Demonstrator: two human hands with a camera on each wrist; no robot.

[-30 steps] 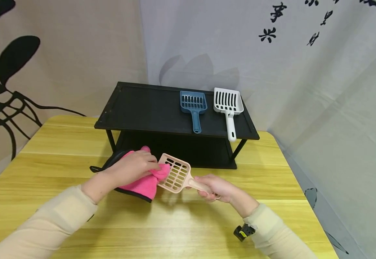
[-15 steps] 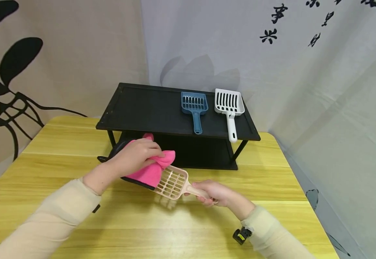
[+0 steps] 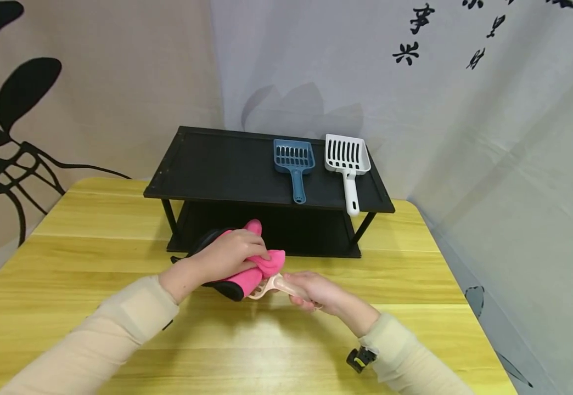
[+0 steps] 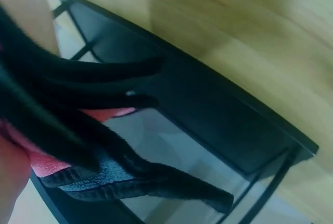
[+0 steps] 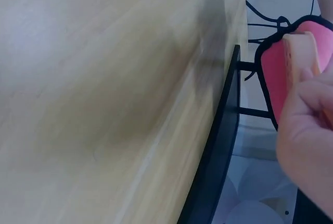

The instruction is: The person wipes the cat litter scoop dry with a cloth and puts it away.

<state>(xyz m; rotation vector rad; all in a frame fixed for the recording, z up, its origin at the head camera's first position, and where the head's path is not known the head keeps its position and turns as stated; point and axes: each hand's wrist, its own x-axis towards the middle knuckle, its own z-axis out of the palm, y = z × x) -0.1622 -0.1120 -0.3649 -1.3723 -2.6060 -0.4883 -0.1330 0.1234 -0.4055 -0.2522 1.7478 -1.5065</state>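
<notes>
In the head view my left hand [image 3: 231, 253] grips a pink cloth with black edging [image 3: 273, 264], which lies over the head of a pale peach litter scoop [image 3: 286, 285]. Most of the slotted head is hidden under the cloth. My right hand [image 3: 320, 293] holds the scoop by its handle, to the right of the cloth. From the right wrist, the scoop [image 5: 303, 52] shows against the pink side of the cloth [image 5: 271, 65]. A grey-blue side of the cloth [image 4: 106, 174] and its dark edging appear in the left wrist view. Both hands are above the table, in front of a black shelf.
The two-tier black shelf [image 3: 222, 164] stands at the back of the wooden table [image 3: 267, 356]. On its top lie a blue litter scoop [image 3: 295, 156] and a white litter scoop [image 3: 349, 184], the white one's handle reaching the front edge. A printed curtain [image 3: 286, 49] hangs behind.
My left hand and the cloth have moved right along the scoop, toward its handle. The slotted head, largely visible before, is now mostly covered. My right hand keeps its grip nearly in place.
</notes>
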